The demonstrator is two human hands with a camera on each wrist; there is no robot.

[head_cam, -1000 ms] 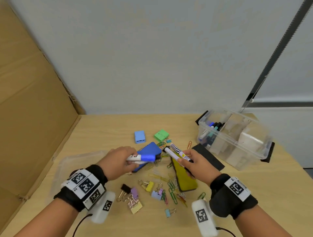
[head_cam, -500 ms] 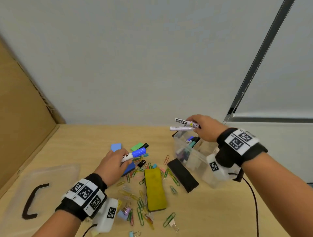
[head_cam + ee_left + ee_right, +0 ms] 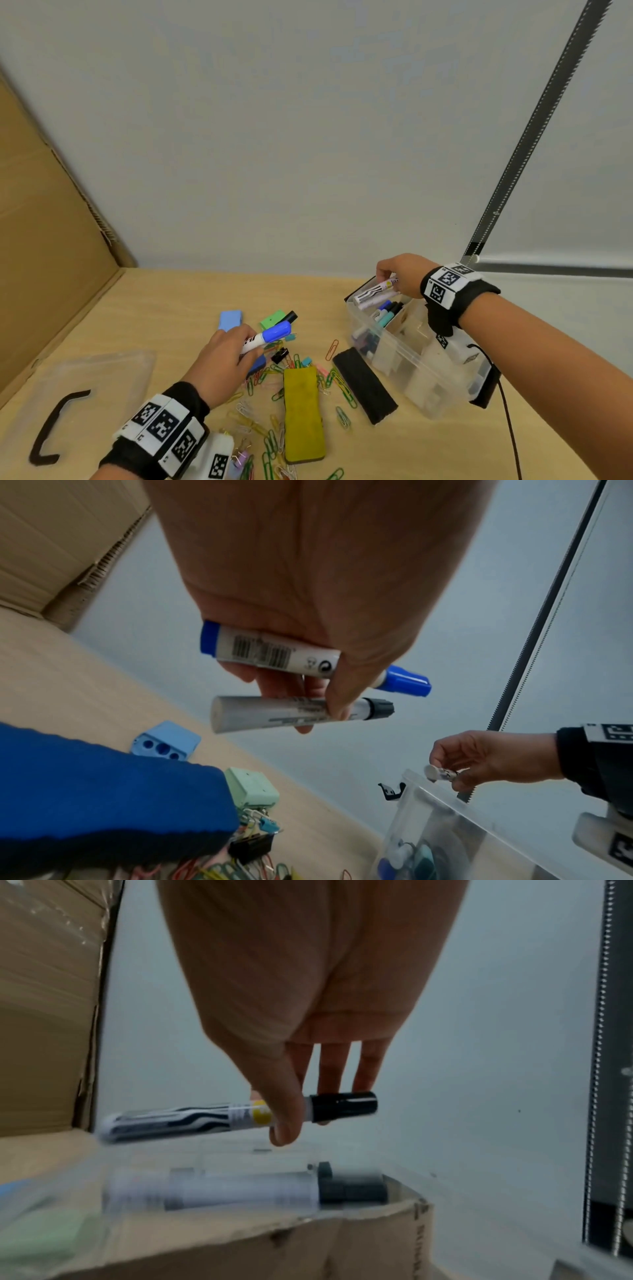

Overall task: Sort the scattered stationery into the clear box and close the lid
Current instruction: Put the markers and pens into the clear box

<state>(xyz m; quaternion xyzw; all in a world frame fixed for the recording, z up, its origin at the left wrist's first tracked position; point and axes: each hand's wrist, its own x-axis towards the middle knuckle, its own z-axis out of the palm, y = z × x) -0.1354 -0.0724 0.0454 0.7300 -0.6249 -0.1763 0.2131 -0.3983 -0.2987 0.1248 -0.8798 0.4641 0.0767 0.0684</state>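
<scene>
My right hand (image 3: 387,277) hovers over the near-left compartment of the clear box (image 3: 428,394) and pinches a striped marker (image 3: 192,1118) with a black cap. A second, blurred marker (image 3: 240,1191) lies just below it, free of the fingers, inside the box rim. Several markers (image 3: 387,310) lie in that compartment. My left hand (image 3: 239,342) is above the pile and grips two markers, one with a blue cap (image 3: 274,653) and a grey one with a black cap (image 3: 291,714).
The box lid (image 3: 102,370) with its black handle lies at the near left. A yellow eraser (image 3: 303,414), a black eraser (image 3: 364,387), a blue sharpener (image 3: 230,320), a green sharpener (image 3: 272,318) and several paper clips (image 3: 342,416) cover the table's middle. Cardboard walls the left side.
My right hand carried two markers from the pile to above the box and tipped them down; one has left its fingers. My left hand rose a little with its markers.
</scene>
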